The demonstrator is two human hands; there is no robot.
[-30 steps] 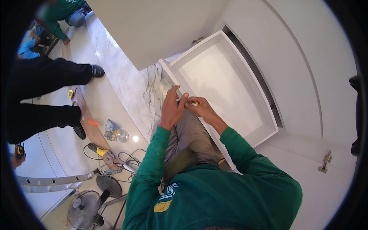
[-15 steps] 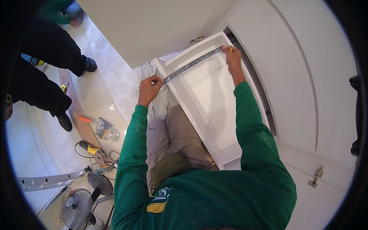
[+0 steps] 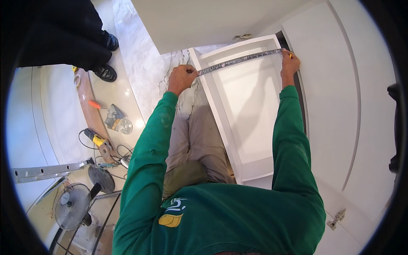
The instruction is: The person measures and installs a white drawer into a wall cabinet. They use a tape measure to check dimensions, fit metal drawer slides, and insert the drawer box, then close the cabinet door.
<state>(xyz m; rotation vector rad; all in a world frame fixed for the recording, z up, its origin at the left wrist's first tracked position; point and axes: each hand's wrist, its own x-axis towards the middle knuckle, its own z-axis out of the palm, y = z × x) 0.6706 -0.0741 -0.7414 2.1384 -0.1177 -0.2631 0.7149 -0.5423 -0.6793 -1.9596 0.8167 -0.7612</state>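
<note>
A long, thin metal ruler (image 3: 240, 60) with markings lies across the far part of a white drawer (image 3: 238, 106), spanning from one side wall to the other. My left hand (image 3: 182, 78) pinches its left end, just outside the drawer's left wall. At the other end, my right hand (image 3: 290, 66) grips the ruler near the drawer's right wall. A small yellow thing (image 3: 290, 55), too small to name, pokes out between my right fingers.
The drawer projects from a white cabinet (image 3: 323, 85); a white panel (image 3: 204, 21) stands beyond it. On the left are a co-worker's legs (image 3: 72, 34), an orange-handled tool (image 3: 94, 104), a yellow angle grinder (image 3: 100, 141) with cables, and a fan (image 3: 73, 206).
The view has shifted, and the ruler now lies more level across the drawer. The co-worker's feet are closer together. A seated person at the upper left has left the view.
</note>
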